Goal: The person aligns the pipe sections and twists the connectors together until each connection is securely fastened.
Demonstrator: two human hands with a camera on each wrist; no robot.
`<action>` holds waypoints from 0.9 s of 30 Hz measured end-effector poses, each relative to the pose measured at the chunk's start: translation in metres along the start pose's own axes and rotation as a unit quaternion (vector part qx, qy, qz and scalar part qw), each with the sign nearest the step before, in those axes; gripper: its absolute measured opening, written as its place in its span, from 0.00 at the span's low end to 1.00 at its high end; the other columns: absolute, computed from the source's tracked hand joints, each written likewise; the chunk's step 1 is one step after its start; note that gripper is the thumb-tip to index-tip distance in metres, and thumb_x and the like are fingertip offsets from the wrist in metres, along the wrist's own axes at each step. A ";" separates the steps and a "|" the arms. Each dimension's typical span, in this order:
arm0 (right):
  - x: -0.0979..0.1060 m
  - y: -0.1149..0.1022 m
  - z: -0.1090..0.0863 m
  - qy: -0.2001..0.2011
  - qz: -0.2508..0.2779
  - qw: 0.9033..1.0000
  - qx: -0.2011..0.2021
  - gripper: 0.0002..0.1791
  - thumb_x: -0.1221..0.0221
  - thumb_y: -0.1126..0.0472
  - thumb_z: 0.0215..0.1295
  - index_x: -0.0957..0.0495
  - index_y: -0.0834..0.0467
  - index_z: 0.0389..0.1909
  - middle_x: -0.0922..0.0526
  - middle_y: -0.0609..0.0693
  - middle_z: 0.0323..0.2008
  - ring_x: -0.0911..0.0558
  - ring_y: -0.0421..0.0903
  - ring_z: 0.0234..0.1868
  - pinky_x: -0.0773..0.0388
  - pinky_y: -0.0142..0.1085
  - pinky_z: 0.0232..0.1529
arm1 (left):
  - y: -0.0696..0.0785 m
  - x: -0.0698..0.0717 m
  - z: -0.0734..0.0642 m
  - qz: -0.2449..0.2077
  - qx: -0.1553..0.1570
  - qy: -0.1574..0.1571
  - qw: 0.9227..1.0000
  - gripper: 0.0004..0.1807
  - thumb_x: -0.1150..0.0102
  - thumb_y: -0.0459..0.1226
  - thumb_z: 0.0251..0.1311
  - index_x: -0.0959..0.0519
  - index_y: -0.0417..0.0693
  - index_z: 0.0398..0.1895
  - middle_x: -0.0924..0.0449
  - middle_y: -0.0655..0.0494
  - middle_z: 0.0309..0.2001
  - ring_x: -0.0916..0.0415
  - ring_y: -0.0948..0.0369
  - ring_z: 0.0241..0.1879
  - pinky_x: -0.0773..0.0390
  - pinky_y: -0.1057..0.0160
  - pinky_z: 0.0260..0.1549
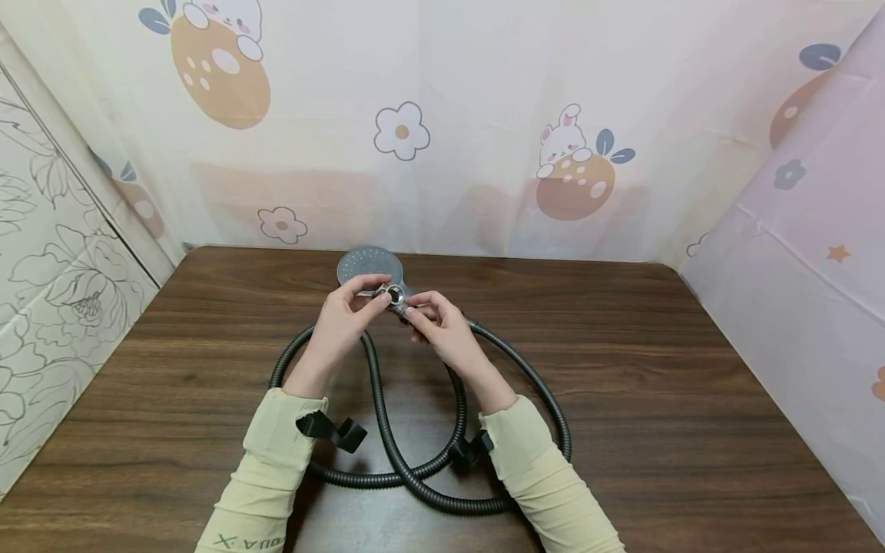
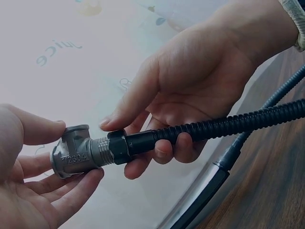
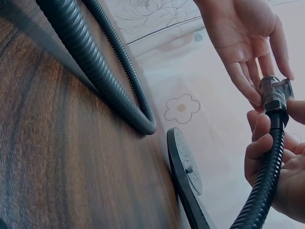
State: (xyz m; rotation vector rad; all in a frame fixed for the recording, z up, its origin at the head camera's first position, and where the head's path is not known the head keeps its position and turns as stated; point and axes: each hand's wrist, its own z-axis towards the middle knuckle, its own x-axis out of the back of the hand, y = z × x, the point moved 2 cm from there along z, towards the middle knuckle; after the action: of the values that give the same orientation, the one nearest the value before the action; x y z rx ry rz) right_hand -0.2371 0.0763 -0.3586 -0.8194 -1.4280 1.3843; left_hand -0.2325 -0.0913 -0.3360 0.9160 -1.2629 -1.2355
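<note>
A silver metal tee pipe fitting (image 2: pixel 76 152) is pinched between the thumb and fingers of my left hand (image 1: pixel 337 319). Its threaded end meets the black nut (image 2: pixel 118 147) of a black ribbed shower hose (image 2: pixel 228 126), with some thread still showing. My right hand (image 1: pixel 445 330) holds the hose just behind that nut, its fingers curled round the hose end. In the head view both hands are raised over the table, near a shower head (image 1: pixel 369 265) with a grey spray face. The right wrist view shows the hose end (image 3: pixel 274 148) and the fitting from the other side.
The hose (image 1: pixel 387 430) lies in wide loops on the brown wooden table (image 1: pixel 677 399), passing beneath both forearms. Printed curtains (image 1: pixel 470 92) stand behind the table and on the right. A flower-patterned panel (image 1: pixel 62 292) borders the left side.
</note>
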 end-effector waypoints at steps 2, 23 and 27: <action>0.000 -0.001 0.000 -0.001 -0.017 1.000 -0.009 0.17 0.44 0.60 0.63 0.31 0.61 0.51 0.20 0.58 0.38 0.25 0.43 0.30 0.28 0.32 0.33 | -0.001 0.000 0.000 -0.002 -0.001 -0.001 1.000 0.18 0.45 0.39 0.60 0.27 0.46 0.54 0.29 0.49 0.52 0.25 0.65 0.34 0.35 0.62 0.38; -0.001 0.000 0.001 -0.016 -0.036 0.999 -0.028 0.16 0.43 0.61 0.62 0.32 0.63 0.48 0.19 0.62 0.41 0.24 0.42 0.28 0.25 0.47 0.39 | 0.000 -0.001 0.000 0.002 0.017 0.004 1.000 0.18 0.45 0.41 0.60 0.26 0.48 0.53 0.28 0.51 0.51 0.25 0.62 0.38 0.34 0.61 0.41; -0.001 -0.002 0.000 -0.023 -0.033 0.999 -0.029 0.15 0.44 0.61 0.63 0.31 0.64 0.47 0.19 0.63 0.41 0.24 0.40 0.28 0.25 0.40 0.36 | -0.001 -0.001 0.000 0.001 0.020 0.004 1.000 0.18 0.45 0.41 0.60 0.26 0.48 0.53 0.28 0.52 0.51 0.24 0.58 0.40 0.34 0.61 0.43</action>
State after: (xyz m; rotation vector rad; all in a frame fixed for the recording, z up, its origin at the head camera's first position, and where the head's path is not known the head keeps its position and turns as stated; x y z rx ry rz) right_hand -0.2363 0.0756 -0.3571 -0.7756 -1.5244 1.3249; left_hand -0.2323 -0.0909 -0.3366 0.9471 -1.2870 -1.2071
